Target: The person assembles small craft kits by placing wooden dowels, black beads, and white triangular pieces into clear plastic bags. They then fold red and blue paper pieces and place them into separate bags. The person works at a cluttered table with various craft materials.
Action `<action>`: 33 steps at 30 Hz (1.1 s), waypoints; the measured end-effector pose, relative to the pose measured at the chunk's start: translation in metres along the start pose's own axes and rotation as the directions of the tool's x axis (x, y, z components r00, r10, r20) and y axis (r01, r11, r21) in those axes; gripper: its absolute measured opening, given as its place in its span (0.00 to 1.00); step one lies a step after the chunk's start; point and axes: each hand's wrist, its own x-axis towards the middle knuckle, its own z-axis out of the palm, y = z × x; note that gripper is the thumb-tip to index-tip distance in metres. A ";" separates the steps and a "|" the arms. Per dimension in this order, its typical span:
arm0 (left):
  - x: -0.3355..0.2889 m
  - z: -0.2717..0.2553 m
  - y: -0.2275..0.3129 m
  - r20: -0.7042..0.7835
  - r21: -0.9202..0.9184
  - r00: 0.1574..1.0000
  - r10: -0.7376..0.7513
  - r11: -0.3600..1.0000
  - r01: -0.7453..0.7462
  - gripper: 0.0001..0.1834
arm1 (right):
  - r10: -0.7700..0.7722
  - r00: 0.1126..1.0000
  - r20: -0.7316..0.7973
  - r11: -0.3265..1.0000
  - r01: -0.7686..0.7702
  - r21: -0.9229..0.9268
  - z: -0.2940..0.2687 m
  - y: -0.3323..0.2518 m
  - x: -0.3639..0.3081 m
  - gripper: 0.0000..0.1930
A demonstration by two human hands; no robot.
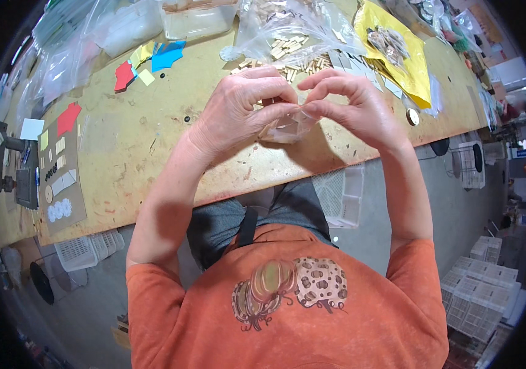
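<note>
My left hand [232,109] and my right hand [361,111] meet above the worktable. Thumb and fingers of each are pinched together at the upper edge of a small clear plastic bag [286,131]. The bag hangs below my fingertips, close to the tabletop. Something pale shows inside it, but I cannot make out what. Beyond my hands lies a heap of small wooden pieces [290,46], partly under a large clear plastic bag [263,21]. Several grey-white flat pieces [361,64] lie just past my right hand.
A yellow bag [407,67] lies at the right, near a round wooden disc [412,117]. Red [124,75] and blue cutouts [167,55] lie at far left. A board with sample parts [60,178] and a vise [20,175] are at the left edge. White crates [478,295] stand on the floor.
</note>
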 end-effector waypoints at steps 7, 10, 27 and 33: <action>0.001 0.002 0.002 -0.027 -0.025 0.998 -0.054 0.998 0.053 0.05 | 0.158 0.987 0.019 0.958 -0.158 0.241 0.007 0.009 -0.004 0.08; 0.002 0.001 0.002 -0.040 -0.040 0.996 -0.076 0.996 0.074 0.04 | 0.126 0.992 -0.020 0.940 -0.114 0.320 0.002 0.021 -0.007 0.08; -0.011 0.025 0.000 0.383 -0.614 0.758 -0.528 0.468 0.635 0.17 | 0.222 0.971 -0.092 0.890 -0.163 0.425 0.009 0.020 -0.008 0.08; -0.014 0.029 -0.011 0.352 -0.444 0.806 -0.475 0.673 0.591 0.17 | 0.174 0.985 -0.007 0.966 -0.169 0.198 0.004 0.020 -0.008 0.09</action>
